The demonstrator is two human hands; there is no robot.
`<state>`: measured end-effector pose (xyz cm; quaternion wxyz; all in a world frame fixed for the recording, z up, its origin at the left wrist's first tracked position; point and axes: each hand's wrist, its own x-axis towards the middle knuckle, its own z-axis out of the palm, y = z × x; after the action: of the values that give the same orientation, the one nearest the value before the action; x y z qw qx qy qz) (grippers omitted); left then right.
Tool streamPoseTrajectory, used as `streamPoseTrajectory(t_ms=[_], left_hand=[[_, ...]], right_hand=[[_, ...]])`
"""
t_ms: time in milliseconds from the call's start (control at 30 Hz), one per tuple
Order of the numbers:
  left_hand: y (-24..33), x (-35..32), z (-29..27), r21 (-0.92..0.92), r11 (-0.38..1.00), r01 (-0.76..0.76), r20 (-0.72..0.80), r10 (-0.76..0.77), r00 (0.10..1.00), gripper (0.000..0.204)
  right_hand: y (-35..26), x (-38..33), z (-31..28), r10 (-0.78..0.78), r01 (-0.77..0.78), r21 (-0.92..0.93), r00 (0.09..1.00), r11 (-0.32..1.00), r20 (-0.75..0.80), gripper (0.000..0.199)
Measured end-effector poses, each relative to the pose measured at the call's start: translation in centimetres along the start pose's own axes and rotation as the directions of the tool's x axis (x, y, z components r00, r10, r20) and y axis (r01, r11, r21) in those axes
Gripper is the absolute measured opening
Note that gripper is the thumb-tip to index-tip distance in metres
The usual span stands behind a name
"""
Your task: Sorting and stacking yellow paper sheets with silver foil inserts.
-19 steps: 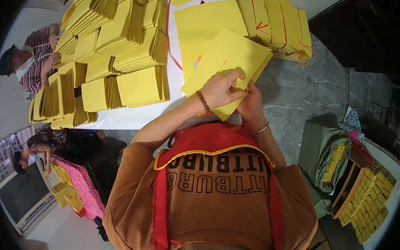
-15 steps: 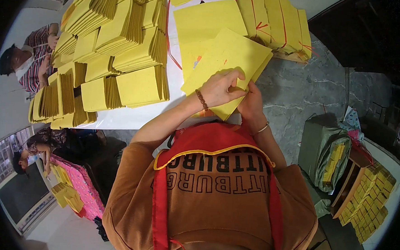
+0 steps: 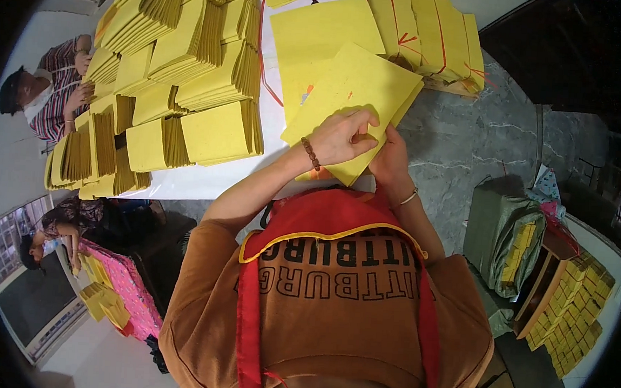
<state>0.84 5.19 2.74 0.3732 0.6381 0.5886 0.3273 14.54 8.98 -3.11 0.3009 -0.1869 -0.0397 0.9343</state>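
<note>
A folded yellow paper sheet (image 3: 355, 80) lies aslant near the table's front edge, its layers slightly apart along the right side. My left hand (image 3: 341, 136) rests on its lower part with curled fingers, the thumb and index finger closed at the paper's right edge. From the other side, my right hand (image 3: 393, 160) grips that same edge with its fingertips, some of them hidden behind the paper. Under it lies a flat pile of yellow sheets (image 3: 322, 29).
Many folded yellow paper bundles (image 3: 205, 55) are stacked on the white-covered table (image 3: 198, 186) at left. Red-tied paper stacks (image 3: 428, 35) stand at far right. Two other people work at left, one beside a pink-covered table (image 3: 127, 283). More yellow bundles (image 3: 571, 313) are piled at right.
My hands and the folded paper stay almost in place. At far left, the person in stripes has shifted a hand slightly.
</note>
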Motion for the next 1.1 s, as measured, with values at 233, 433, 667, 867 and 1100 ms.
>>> streamPoseTrajectory(t_ms=[233, 433, 667, 867, 1100], left_hand=[[0.2, -0.1, -0.1, -0.022, 0.999, 0.035, 0.013, -0.035, 0.999, 0.024], [-0.2, -0.2, 0.2, -0.061, 0.997, 0.054, -0.016, -0.055, 0.998, 0.014], [0.9, -0.5, 0.5, 0.026, 0.999, -0.032, -0.118, 0.035, 0.992, 0.013], [0.8, -0.5, 0.5, 0.050, 0.998, -0.032, -0.125, 0.038, 0.991, 0.017], [0.9, -0.5, 0.5, 0.062, 0.998, -0.024, -0.118, 0.031, 0.993, 0.018]], right_hand=[[0.0, -0.1, 0.3, 0.008, -0.008, -0.006, 1.000, 1.000, 0.027, 0.037], [0.4, 0.1, 0.2, -0.057, 0.052, -0.079, 0.997, 0.996, -0.055, 0.034], [0.4, 0.0, 0.4, -0.040, 0.040, -0.018, 0.999, 0.999, 0.025, 0.031], [0.5, -0.3, 2.0, -0.092, 0.070, -0.123, 0.979, 0.990, -0.184, 0.031], [0.6, -0.3, 1.4, -0.065, 0.056, -0.085, 0.993, 0.995, -0.100, 0.030]])
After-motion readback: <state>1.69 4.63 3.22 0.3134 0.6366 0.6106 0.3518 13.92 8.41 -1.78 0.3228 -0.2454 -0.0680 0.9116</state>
